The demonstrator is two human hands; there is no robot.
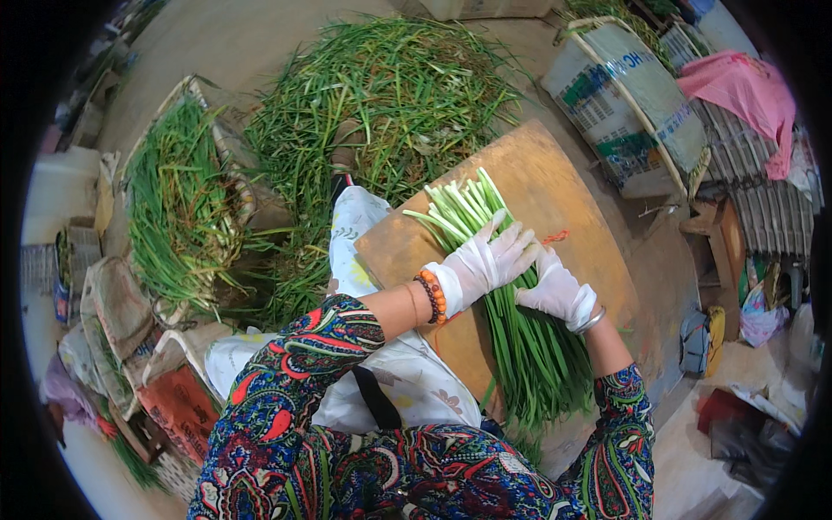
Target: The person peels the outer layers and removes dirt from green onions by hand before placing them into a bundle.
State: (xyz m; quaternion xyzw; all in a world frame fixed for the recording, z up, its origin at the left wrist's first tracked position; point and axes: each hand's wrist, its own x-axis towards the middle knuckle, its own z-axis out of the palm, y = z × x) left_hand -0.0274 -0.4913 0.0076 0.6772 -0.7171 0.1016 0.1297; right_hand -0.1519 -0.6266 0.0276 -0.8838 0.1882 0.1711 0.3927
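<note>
A bundle of garlic chives (pixel 530 351) lies across a wooden board (pixel 559 169) in front of me. Its pale stem ends point away and its green leaves spill over the near edge. My left hand (pixel 487 260), in a thin white glove, lies over the stems and grips them from above. Against the bundle's right side rests my right hand (pixel 556 289), gloved too, with its thumb over the leaves and its fingertips meeting those of the left. Past the fingers a red tie (pixel 556 237) shows on the board; whether it passes beneath the bundle is hidden.
Beyond the board spreads a large heap of loose leaves (pixel 390 84). At left, a sack-lined container (pixel 185 201) holds more chives. A wrapped basket (pixel 624 110) and a pink cloth (pixel 741 97) are at right. A wooden stool (pixel 718 240) stands below them. Another person's hand (pixel 106 427) appears far left.
</note>
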